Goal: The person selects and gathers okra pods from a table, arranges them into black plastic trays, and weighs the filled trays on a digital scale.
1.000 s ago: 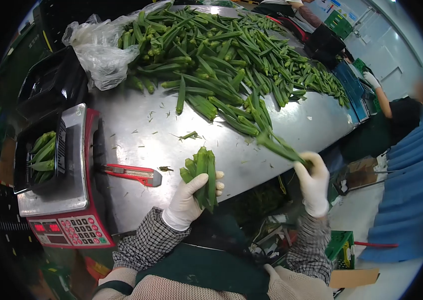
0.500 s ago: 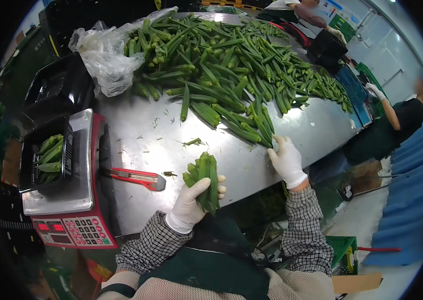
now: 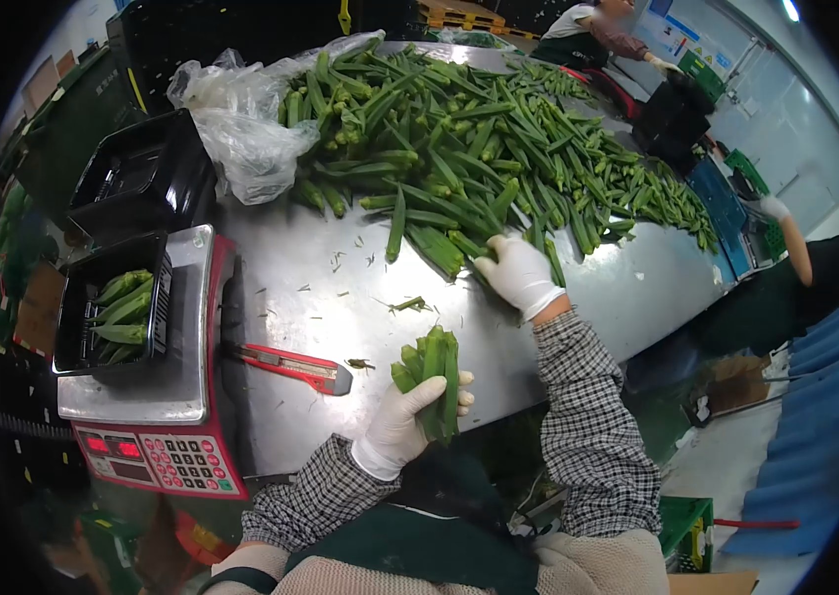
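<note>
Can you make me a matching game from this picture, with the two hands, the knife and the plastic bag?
Things:
1. left hand
2. right hand
3. utility knife
4. plastic bag

Matches:
A. clear and crumpled
B. holding a small bunch of okra
C. red and grey, lying on the metal table
D. at the near edge of the okra pile

Right pairs: 1-B, 2-D, 3-C, 4-A
</note>
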{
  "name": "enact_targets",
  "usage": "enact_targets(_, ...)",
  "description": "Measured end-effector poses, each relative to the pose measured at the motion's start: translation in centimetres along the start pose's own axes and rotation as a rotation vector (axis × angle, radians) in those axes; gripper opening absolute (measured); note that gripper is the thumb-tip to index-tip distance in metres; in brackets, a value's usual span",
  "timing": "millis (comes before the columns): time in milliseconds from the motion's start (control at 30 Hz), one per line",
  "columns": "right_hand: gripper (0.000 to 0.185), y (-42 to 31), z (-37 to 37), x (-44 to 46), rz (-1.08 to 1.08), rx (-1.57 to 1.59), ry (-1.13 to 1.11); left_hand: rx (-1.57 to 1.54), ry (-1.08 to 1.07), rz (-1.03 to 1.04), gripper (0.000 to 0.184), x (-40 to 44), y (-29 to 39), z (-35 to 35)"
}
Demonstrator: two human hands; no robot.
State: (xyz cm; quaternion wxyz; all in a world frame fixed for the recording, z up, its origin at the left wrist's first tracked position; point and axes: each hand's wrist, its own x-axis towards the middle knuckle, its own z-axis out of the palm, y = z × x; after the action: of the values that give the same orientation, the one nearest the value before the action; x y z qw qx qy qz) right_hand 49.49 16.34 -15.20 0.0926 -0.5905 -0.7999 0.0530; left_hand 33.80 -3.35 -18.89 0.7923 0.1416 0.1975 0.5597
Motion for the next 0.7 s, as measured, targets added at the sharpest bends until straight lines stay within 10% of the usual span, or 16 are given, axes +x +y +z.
enact_targets(233, 0.022, -0.8, -0.1, -1.0, -0.153, -0.190, -0.051, 0.025, 0.011, -0.012, 0.044, 0.1, 0.0, 0.3)
enact_targets(400, 0.024, -0.1, -1.6, -1.9, -0.186, 0.185, 0.485, 0.014, -0.004, 0.007, 0.040, 0.2, -0.2, -0.1)
enact_targets(533, 0.028, -0.3, -5.9, -4.1, 0.140, 1.462, -0.083, -0.002, -0.001, 0.012, 0.035, -0.1, 0.0, 0.0)
enact_targets(700, 0.043, -0.4, -5.4, -7.3, -0.051, 1.934, -0.463, -0.030, 0.007, 0.016, 0.034, -0.1, 0.2, 0.0)
